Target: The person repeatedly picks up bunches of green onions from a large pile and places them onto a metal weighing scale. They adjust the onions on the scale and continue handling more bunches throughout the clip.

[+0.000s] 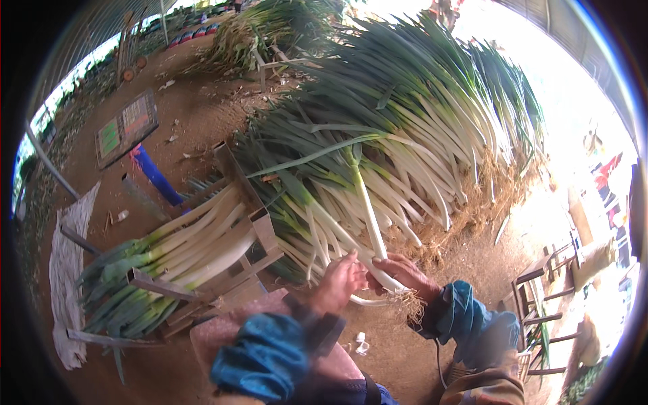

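A long green onion (343,236) slants across in front of me, leaves toward the pile and white root end toward me. My right hand (410,275) is closed round its lower white part, with the stringy roots (414,305) hanging below the fingers. My left hand (336,283) is at the same stalk, fingers curled against its side; its grip is partly hidden. Another white stalk (368,209) runs down to my right fingers. Just beyond lies a big pile of green onions (418,128), roots toward the right.
At the left, a frame rack (260,226) holds a bundle of trimmed green onions (196,236). Behind it stand a flat board scale display (127,128) and a blue post (159,177). A wooden rack (547,317) stands at the right. A pale sheet (67,270) hangs at far left.
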The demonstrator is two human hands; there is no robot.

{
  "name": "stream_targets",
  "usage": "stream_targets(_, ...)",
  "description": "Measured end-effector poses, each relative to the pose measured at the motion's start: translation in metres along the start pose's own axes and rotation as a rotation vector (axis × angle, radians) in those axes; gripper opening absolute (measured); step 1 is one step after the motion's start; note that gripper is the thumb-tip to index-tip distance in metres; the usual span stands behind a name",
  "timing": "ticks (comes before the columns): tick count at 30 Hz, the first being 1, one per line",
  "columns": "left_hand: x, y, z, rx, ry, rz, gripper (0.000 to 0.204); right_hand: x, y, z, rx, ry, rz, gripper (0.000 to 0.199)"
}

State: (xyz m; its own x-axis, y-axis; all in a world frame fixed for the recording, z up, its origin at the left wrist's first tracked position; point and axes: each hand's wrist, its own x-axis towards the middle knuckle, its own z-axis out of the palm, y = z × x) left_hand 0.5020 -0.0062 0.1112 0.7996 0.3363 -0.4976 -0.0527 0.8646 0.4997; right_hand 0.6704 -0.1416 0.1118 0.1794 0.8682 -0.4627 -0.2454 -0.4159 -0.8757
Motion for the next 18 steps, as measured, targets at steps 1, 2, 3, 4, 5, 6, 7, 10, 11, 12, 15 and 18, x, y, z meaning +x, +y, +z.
stream_targets(1, 0.011, -0.009, 0.002, -0.014, -0.083, 0.054, 0.028, -0.012, -0.003, 0.009, 0.200, 0.003, 0.090, 0.043)
stream_targets(2, 0.018, -0.016, 0.001, -0.025, -0.163, 0.109, 0.027, -0.020, -0.004, 0.023, 0.204, 0.041, -0.053, 0.037)
stream_targets(3, 0.022, -0.023, 0.000, -0.038, -0.141, 0.106, 0.026, -0.030, -0.009, 0.028, 0.137, 0.101, -0.007, 0.038)
stream_targets(4, 0.023, -0.030, -0.001, -0.046, -0.123, 0.101, 0.024, -0.041, -0.015, 0.031, 0.092, 0.096, -0.009, 0.039)
stream_targets(5, 0.025, -0.036, -0.002, -0.046, -0.068, 0.083, 0.023, -0.049, -0.021, 0.035, 0.024, 0.146, 0.023, 0.039)
stream_targets(6, 0.027, -0.040, -0.004, -0.033, -0.069, 0.081, 0.023, -0.057, -0.027, 0.039, -0.032, 0.172, 0.087, 0.039)
stream_targets(7, 0.028, -0.044, -0.004, -0.080, -0.165, 0.113, 0.022, -0.064, -0.033, 0.043, 0.001, 0.121, 0.087, 0.039)
stream_targets(10, 0.030, -0.045, -0.005, -0.268, -0.270, 0.067, 0.025, -0.092, -0.047, 0.062, -0.058, 0.128, 0.144, 0.026)
stream_targets(11, 0.030, -0.043, -0.005, -0.234, -0.227, 0.021, 0.031, -0.101, -0.054, 0.068, -0.136, 0.166, 0.183, 0.024)
stream_targets(12, 0.029, -0.039, -0.004, -0.209, -0.230, -0.002, 0.038, -0.111, -0.060, 0.073, -0.196, 0.175, 0.199, 0.023)
stream_targets(15, 0.024, -0.027, 0.001, -0.189, -0.247, 0.030, 0.052, -0.147, -0.082, 0.087, -0.295, 0.156, 0.289, 0.029)
stream_targets(18, 0.024, -0.016, 0.015, -0.246, -0.264, 0.007, 0.052, -0.192, -0.097, 0.095, -0.508, 0.121, 0.351, 0.042)
